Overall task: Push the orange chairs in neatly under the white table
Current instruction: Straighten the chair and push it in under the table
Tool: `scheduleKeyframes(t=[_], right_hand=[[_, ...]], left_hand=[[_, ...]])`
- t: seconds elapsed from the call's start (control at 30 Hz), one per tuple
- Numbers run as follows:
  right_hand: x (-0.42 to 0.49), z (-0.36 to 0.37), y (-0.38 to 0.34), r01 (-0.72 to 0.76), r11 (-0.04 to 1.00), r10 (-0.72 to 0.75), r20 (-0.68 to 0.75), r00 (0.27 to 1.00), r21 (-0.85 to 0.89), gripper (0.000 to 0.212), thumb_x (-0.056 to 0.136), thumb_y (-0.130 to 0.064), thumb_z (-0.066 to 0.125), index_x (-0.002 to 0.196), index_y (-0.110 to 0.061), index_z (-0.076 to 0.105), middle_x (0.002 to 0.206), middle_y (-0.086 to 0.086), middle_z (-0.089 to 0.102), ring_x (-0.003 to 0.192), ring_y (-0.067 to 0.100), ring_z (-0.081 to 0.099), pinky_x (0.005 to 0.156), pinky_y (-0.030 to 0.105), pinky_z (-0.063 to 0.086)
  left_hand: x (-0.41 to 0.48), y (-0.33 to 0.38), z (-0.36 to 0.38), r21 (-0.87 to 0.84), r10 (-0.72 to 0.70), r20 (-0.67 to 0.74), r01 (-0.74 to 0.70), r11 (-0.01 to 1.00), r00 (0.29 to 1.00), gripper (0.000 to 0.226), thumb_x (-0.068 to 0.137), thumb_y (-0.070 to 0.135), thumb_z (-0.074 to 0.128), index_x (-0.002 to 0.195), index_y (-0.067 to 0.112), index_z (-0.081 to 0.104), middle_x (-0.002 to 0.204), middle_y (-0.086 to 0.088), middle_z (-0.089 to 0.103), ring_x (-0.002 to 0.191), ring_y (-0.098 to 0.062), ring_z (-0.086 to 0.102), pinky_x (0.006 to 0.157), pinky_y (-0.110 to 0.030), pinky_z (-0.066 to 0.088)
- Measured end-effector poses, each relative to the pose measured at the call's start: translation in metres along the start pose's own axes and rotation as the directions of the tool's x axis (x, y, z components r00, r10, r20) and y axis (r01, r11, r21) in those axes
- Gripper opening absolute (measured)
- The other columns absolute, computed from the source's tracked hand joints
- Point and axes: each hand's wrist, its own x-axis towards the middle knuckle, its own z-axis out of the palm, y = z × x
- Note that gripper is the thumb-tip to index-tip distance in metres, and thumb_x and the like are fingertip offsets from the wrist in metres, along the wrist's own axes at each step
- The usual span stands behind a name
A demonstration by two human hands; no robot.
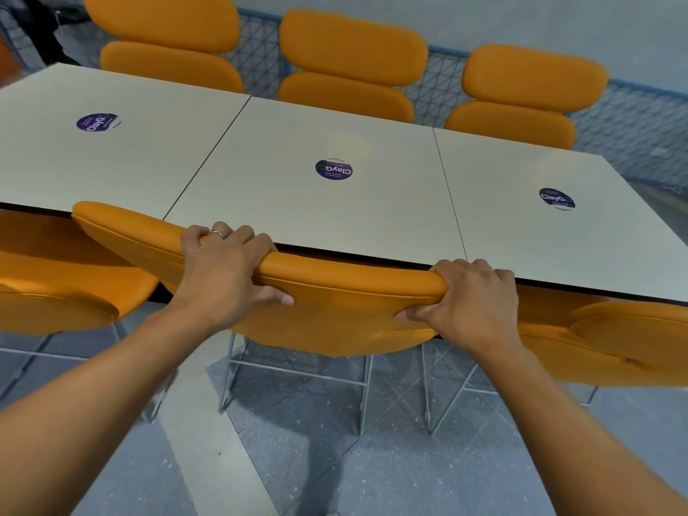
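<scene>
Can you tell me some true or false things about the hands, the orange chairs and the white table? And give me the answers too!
1. The left hand and the right hand both hold the top of one orange chair. True.
2. The table has four round stickers on it. False: it has three.
3. Three other chairs stand on the far side of the table. True.
4. The left hand wears no ring. False: a ring sits on one finger.
5. The floor is red. False: it is grey and speckled.
</scene>
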Motion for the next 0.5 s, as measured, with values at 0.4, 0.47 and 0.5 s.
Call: scheduleKeyframes(t=[0.4, 0.47, 0.5], right_hand=[[0.020, -0.011, 0.060, -0.025, 0.997, 0.018, 0.090, 0.996, 0.075, 0.068, 0.049, -0.082, 0.075, 0.094, -0.031, 0.069, 0.085, -0.010, 0.062, 0.090, 0.019, 0.054, 0.080, 0.039, 0.042], [0.019, -0.009, 0.063, -0.025, 0.997, 0.020, 0.064, 0.998, 0.076, 0.073, 0.047, -0.087, 0.070, 0.093, -0.030, 0.069, 0.083, -0.009, 0.063, 0.087, 0.020, 0.055, 0.079, 0.040, 0.044], [0.019, -0.007, 0.060, -0.021, 0.997, 0.018, 0.050, 0.999, 0.075, 0.077, 0.046, -0.091, 0.062, 0.091, -0.030, 0.069, 0.081, -0.009, 0.062, 0.085, 0.021, 0.056, 0.079, 0.040, 0.045]], left_hand=[[0.009, 0.059, 0.015, -0.017, -0.021, -0.040, 0.020, 1.000, 0.999, 0.061, 0.065, 0.080, 0.055, 0.094, 0.027, 0.061, 0.092, 0.003, 0.060, 0.100, -0.027, 0.051, 0.092, -0.048, 0.024], [0.011, 0.061, 0.016, -0.007, -0.012, -0.029, 0.012, 1.000, 1.000, 0.062, 0.066, 0.080, 0.052, 0.096, 0.027, 0.061, 0.094, 0.003, 0.060, 0.101, -0.027, 0.051, 0.093, -0.048, 0.024], [0.012, 0.058, 0.015, -0.007, -0.010, -0.025, 0.009, 1.000, 1.000, 0.062, 0.066, 0.080, 0.051, 0.096, 0.027, 0.061, 0.094, 0.003, 0.060, 0.102, -0.027, 0.051, 0.093, -0.048, 0.024]])
